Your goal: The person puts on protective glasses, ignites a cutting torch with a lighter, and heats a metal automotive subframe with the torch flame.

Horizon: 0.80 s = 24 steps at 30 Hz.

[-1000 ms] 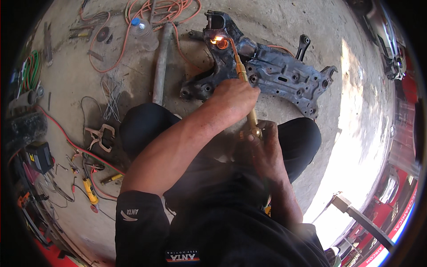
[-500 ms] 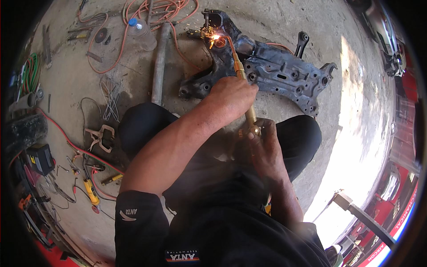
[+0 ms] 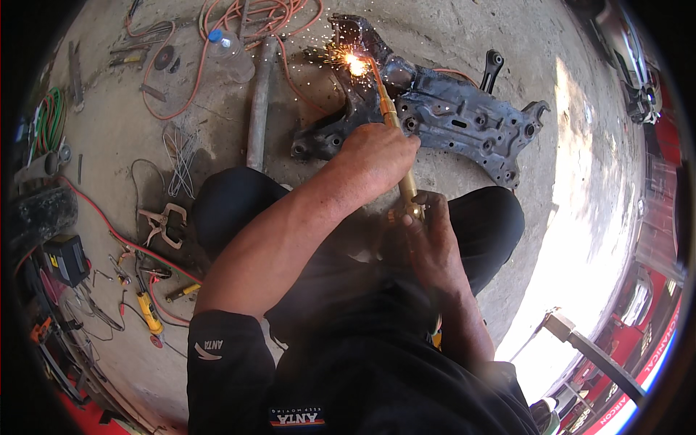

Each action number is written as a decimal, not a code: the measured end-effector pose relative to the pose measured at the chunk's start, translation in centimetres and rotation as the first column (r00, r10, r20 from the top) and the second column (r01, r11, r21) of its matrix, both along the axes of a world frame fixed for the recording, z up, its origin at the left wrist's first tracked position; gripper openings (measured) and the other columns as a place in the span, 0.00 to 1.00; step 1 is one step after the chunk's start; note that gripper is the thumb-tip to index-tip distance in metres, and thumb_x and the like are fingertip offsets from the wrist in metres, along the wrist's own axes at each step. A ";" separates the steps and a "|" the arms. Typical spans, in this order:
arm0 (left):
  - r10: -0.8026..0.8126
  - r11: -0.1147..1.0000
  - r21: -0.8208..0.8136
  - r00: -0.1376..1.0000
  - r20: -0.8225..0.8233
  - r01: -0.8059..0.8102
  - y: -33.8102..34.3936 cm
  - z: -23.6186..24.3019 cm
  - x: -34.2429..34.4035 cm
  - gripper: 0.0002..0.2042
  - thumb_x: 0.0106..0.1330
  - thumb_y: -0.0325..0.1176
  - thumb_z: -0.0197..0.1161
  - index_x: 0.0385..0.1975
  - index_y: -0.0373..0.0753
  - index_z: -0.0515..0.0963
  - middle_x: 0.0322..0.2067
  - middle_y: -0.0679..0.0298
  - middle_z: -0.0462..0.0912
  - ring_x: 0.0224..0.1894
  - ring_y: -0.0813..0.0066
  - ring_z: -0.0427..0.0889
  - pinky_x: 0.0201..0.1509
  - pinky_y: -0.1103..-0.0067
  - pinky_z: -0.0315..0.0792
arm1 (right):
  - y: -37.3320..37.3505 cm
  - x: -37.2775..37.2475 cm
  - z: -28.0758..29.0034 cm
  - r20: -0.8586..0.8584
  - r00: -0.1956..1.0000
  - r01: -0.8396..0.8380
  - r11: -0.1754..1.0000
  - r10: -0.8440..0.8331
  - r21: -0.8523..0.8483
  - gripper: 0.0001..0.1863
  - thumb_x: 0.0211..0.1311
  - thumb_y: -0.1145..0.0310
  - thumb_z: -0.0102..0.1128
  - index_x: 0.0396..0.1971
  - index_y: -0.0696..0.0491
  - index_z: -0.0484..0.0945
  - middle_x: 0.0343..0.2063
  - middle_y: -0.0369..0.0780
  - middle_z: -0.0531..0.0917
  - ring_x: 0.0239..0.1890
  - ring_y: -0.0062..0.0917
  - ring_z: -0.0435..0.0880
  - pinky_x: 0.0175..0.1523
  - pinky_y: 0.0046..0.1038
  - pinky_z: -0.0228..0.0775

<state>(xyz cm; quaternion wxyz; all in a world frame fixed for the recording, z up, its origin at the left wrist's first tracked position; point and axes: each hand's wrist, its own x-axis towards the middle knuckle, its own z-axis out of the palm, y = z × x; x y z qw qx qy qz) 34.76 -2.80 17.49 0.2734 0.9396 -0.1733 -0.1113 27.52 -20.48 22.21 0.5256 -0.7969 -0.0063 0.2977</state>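
Observation:
A brass gas torch (image 3: 408, 181) slants away from me, its copper-coloured tip at the upper left arm of a dark metal car subframe (image 3: 464, 119). Bright sparks (image 3: 354, 62) spray from the metal at the tip and hide the spot beneath. My left hand (image 3: 378, 156) is wrapped round the torch's barrel, the forearm crossing in front of me. Closer to my body, my right hand (image 3: 433, 235) grips the valve end of the same torch, thumb and fingers about the knobs. The subframe lies flat on the concrete floor beyond my knees.
A metal pipe (image 3: 261, 109) lies left of the subframe, beside a clear plastic bottle (image 3: 230, 58) with a blue cap. Orange hose (image 3: 272, 16) coils at the back. To my left are a locking clamp (image 3: 167, 223), a yellow tool (image 3: 149, 313) and a black box (image 3: 67, 259).
The sparks have grown wider and brighter, and the torch tip has shifted very slightly. Both hands keep their grip in nearly the same place.

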 end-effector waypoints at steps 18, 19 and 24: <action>0.011 1.000 -0.004 1.000 0.001 -0.011 0.0 0.1 0.0 0.08 0.62 0.25 0.59 0.40 0.36 0.79 0.31 0.51 0.85 0.40 0.51 0.87 0.43 0.61 0.81 | -0.4 0.0 -1.3 0.058 0.998 0.004 0.999 -0.001 -0.048 0.15 0.72 0.73 0.57 0.53 0.57 0.64 0.41 0.41 0.72 0.32 0.19 0.77 0.35 0.27 0.72; 0.017 1.000 -0.002 1.000 0.013 -0.017 0.0 0.1 0.0 0.08 0.62 0.25 0.59 0.40 0.36 0.79 0.31 0.51 0.85 0.40 0.51 0.87 0.43 0.61 0.81 | -0.4 -0.1 -1.1 0.107 0.994 -0.028 0.999 0.032 -0.042 0.15 0.72 0.73 0.57 0.53 0.57 0.64 0.41 0.41 0.72 0.32 0.19 0.77 0.35 0.27 0.72; 0.018 1.000 0.019 1.000 -0.018 -0.018 0.0 0.3 0.1 0.07 0.63 0.26 0.58 0.39 0.36 0.78 0.32 0.51 0.85 0.40 0.51 0.87 0.43 0.61 0.80 | -0.1 0.0 -0.7 0.019 1.000 0.016 0.999 -0.015 -0.032 0.15 0.72 0.73 0.57 0.53 0.56 0.64 0.41 0.41 0.72 0.33 0.20 0.77 0.35 0.27 0.73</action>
